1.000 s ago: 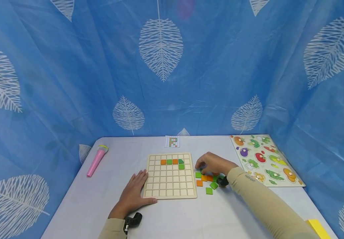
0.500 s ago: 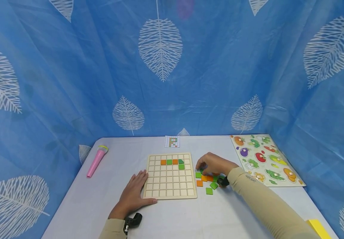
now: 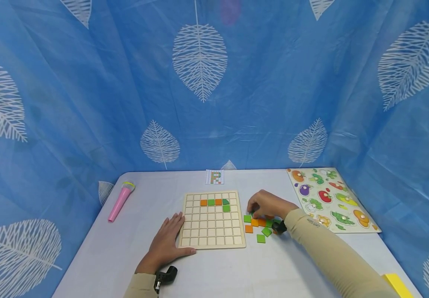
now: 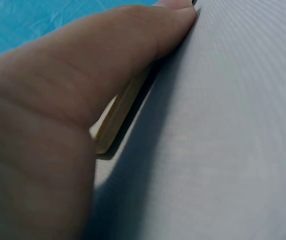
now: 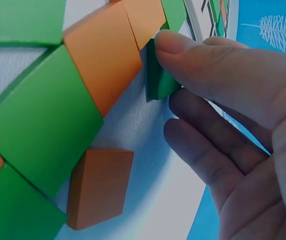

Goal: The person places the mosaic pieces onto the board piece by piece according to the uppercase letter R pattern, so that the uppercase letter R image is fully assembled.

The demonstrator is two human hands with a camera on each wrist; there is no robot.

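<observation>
My left hand (image 3: 167, 238) lies with fairly straight fingers along the left edge of a wooden grid board (image 3: 212, 230), its thumb by the near left corner. In the left wrist view the thumb (image 4: 118, 45) crosses in front of the board's edge (image 4: 120, 117). Several orange and green tiles (image 3: 215, 202) sit in the board's upper cells. To the right of the board, my right hand (image 3: 270, 204) reaches down over loose tiles (image 3: 249, 228). Its thumb (image 5: 183, 52) and fingers pinch a dark green tile (image 5: 160, 80), partly hidden, beside orange and green square tiles (image 5: 103, 55).
A small pattern card (image 3: 214, 176) lies behind the board. The vegetable puzzle board (image 3: 329, 198) is at the right, and a pink toy microphone (image 3: 121, 201) at the left. A yellow object (image 3: 396, 285) shows at the lower right. Blue curtain (image 3: 214, 124) encloses the table.
My right hand's fingers have shifted slightly to the right, away from the board, over the loose tiles. The left hand and the board stay as they were.
</observation>
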